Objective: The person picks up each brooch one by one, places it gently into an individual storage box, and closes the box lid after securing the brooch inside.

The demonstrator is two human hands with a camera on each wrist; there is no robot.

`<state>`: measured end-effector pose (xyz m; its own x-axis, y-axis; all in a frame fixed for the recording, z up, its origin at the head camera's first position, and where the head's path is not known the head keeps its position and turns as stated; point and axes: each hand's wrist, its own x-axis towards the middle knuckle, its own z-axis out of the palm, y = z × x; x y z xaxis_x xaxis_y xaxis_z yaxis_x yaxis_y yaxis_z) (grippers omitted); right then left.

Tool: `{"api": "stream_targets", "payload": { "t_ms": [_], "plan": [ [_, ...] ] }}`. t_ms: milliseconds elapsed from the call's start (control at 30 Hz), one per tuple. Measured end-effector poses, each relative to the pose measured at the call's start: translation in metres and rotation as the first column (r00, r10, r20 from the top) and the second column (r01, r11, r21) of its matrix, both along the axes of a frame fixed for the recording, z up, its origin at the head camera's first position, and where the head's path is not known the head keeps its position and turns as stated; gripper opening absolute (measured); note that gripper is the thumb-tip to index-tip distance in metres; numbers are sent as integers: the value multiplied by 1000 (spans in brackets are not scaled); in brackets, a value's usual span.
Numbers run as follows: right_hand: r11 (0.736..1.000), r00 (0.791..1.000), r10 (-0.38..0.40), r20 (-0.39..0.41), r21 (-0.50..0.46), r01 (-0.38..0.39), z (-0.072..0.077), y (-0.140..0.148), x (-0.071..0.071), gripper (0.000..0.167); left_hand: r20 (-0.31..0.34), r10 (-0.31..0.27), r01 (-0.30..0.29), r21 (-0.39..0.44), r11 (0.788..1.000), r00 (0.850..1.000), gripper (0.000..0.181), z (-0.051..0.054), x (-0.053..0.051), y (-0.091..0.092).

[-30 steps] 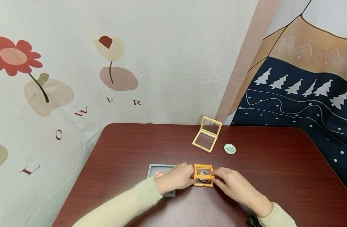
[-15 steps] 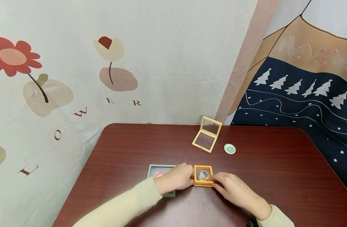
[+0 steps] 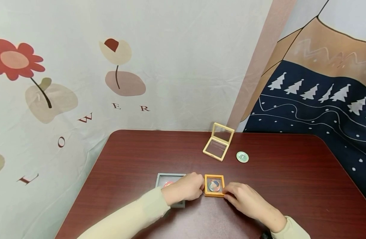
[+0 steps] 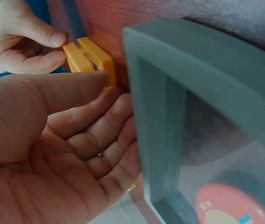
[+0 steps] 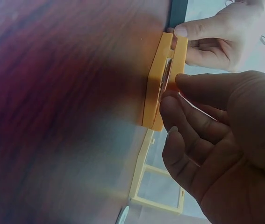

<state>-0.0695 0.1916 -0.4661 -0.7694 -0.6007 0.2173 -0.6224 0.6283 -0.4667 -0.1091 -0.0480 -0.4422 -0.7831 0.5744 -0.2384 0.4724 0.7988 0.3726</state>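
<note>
An orange square display case (image 3: 214, 195) lies on the table in the head view, with a round printed badge (image 3: 214, 185) behind its clear window. My left hand (image 3: 187, 186) holds the case's left side between thumb and curled fingers. At the right edge, my right hand (image 3: 245, 200) pinches the lid near its front corner. In the right wrist view a narrow gap runs between the two halves of the case (image 5: 154, 93), its lid almost closed. Under my left forearm sits a grey frame (image 3: 171, 174), partly hidden, containing a pink badge (image 3: 168, 183).
Behind the hands, a cream display case (image 3: 220, 140) stands with its lid up. A pale green round badge (image 3: 242, 157) lies to its right on the dark red table (image 3: 135, 156). Printed cloth (image 3: 177, 66) hangs along the table's far edge.
The orange case's lid, half raised a second ago, has come down nearly flat. My right hand has lowered slightly towards me with it; my left hand has stayed in place.
</note>
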Motion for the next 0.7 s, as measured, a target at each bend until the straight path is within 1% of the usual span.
{"api": "stream_targets", "payload": {
  "t_ms": [233, 300, 533, 700],
  "plan": [
    [1000, 1000, 0, 3, -3, 0, 0, 0, 0, 14, 36, 23, -24, 33, 999, 999, 52, 10, 3, -1],
    [1000, 1000, 2, 5, -4, -2, 0, 0, 0, 14, 41, 30, -32, 37, 999, 999, 52, 11, 4, -1],
    [1000, 1000, 10, -19, -16, -10, 0, 0, -1, 15, 83, 45, -49, 56, 997, 996, 55, 9, 7, 1],
    [1000, 1000, 8, -20, -18, -9, 0, -1, -1, 16, 83, 33, -39, 64, 997, 996, 56, 8, 6, 1]
  ]
}}
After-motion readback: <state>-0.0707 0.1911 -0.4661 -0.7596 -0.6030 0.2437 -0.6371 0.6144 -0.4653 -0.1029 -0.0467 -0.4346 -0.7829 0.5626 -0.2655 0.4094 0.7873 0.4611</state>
